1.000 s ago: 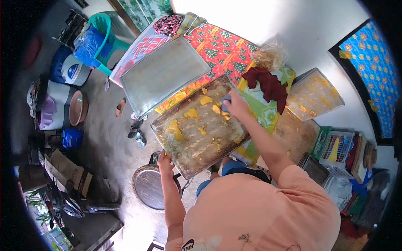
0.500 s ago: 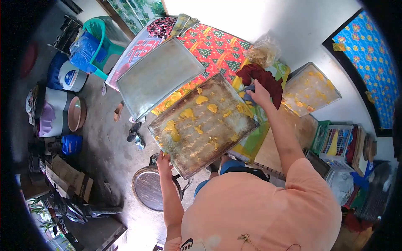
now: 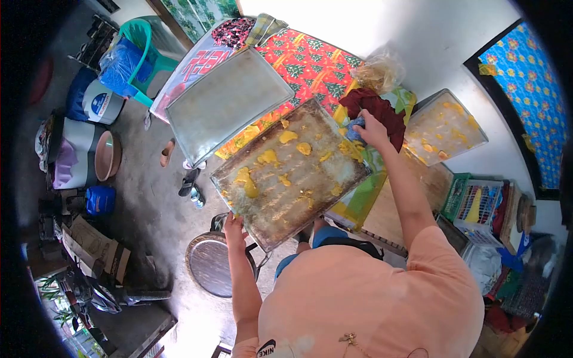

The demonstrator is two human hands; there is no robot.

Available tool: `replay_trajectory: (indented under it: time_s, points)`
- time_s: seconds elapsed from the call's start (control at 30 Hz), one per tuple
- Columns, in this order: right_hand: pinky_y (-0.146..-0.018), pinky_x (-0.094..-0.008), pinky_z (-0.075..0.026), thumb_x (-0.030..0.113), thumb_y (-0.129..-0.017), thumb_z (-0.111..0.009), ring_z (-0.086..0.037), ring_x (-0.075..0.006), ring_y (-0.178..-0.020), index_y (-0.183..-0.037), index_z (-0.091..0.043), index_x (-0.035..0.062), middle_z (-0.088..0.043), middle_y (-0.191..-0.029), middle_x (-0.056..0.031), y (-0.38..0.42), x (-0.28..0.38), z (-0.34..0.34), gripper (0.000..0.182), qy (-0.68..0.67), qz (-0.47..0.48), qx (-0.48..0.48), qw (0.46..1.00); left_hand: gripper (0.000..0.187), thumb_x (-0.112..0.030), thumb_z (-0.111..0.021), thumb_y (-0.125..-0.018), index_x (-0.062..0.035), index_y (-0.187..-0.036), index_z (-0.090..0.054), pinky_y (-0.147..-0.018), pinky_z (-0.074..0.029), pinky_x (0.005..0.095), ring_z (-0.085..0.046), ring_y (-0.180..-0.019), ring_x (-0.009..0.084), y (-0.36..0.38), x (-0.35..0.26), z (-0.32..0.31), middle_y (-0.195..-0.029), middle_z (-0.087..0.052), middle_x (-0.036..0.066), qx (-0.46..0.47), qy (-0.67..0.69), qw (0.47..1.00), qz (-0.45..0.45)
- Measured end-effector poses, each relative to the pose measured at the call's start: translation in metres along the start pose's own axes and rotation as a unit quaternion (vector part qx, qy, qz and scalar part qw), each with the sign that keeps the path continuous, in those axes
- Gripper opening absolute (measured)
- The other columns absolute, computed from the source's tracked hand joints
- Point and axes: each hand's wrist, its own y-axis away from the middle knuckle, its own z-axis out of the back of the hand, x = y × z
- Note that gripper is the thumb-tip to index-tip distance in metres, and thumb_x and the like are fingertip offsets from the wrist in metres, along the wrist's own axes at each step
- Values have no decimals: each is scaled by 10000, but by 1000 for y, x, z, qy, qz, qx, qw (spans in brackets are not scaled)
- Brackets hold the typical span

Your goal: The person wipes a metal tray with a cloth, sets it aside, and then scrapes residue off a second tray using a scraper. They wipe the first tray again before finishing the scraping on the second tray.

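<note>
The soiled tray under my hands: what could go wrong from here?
The soiled tray juts out over the floor, with the left hand at its left edge; it might tip if that grip loosens.

Yellow clumps lie near its right edge, by the blue pad in the right hand; a stroke outward could drop them on the green-patterned cover.

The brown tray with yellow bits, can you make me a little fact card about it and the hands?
Brown tray: tilted in the picture, yellow bits scattered over it
Left hand: grips the tray's lower-left edge
Right hand: holds something bluish, maybe a cloth, near the tray's upper-right edge
Nearby: silvery tray, maroon cloth
</note>
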Motion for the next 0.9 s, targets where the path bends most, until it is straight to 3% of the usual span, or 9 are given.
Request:
replay_trajectory:
  time_s: [0.2, 0.37, 0.47, 0.57, 0.67, 0.8, 0.9]
  points:
    - [-731, -477, -476, 316, -800, -678, -613, -363, -934, -1088, -451, 124, -631, -995, -135, -2, 10, -5, 414, 38, 47, 37, 998, 460, -108, -587, -846, -120, -1296, -493, -426, -349, 216, -473, -629, 57, 4, -6, -8, -833, -543, -36, 3, -3, 999, -39]
    - [-745, -466, -474, 325, -806, -679, -613, -381, -916, -1084, -457, 119, -631, -976, -161, 12, 32, -26, 411, -2, 4, 62, 998, 382, -95, -628, -820, -93, -1191, -539, -359, -278, 198, -436, -529, 58, -2, -1, -13, -758, -540, -27, 2, -23, 996, -88]
    - [-747, -506, -469, 320, -808, -669, -611, -398, -903, -1083, -443, 105, -625, -973, -173, 41, 55, -84, 417, -16, -12, 26, 999, 396, -130, -634, -827, -102, -1207, -527, -432, -367, 260, -497, -654, 86, 6, -9, -17, -864, -566, -7, 6, -76, 996, -50]
    - [-769, -509, -463, 298, -818, -656, -596, -412, -930, -1082, -443, 87, -616, -984, -185, 61, 102, -64, 400, -37, -34, 39, 998, 513, -180, -639, -836, -146, -1314, -459, -571, -439, 362, -530, -868, 135, 14, -13, -18, -1031, -572, 17, 6, -20, 1000, 5]
    - [-786, -505, -460, 279, -830, -640, -583, -409, -973, -1095, -441, 72, -605, -1002, -197, 63, 109, -31, 391, -52, -17, 41, 998, 726, -263, -654, -826, -246, -1447, -277, -683, -418, 429, -477, -1073, 241, 8, -4, -13, -1235, -511, 31, 22, -8, 1000, 14]
    - [-792, -493, -467, 265, -821, -653, -578, -394, -1010, -1110, -446, 57, -603, -1059, -201, 39, 50, -9, 412, -26, -109, -94, 989, 778, -238, -642, -840, -255, -1480, -200, -679, -422, 445, -488, -1088, 239, 12, -5, -17, -1263, -517, 44, 2, 6, 1000, 5]
    - [-797, -487, -469, 266, -808, -668, -588, -391, -994, -1126, -451, 47, -609, -1059, -207, 32, 11, -23, 444, -21, -165, -95, 982, 754, -193, -635, -847, -237, -1476, -220, -693, -436, 491, -498, -1098, 227, 13, -10, -18, -1275, -518, 57, -4, -20, 1000, 8]
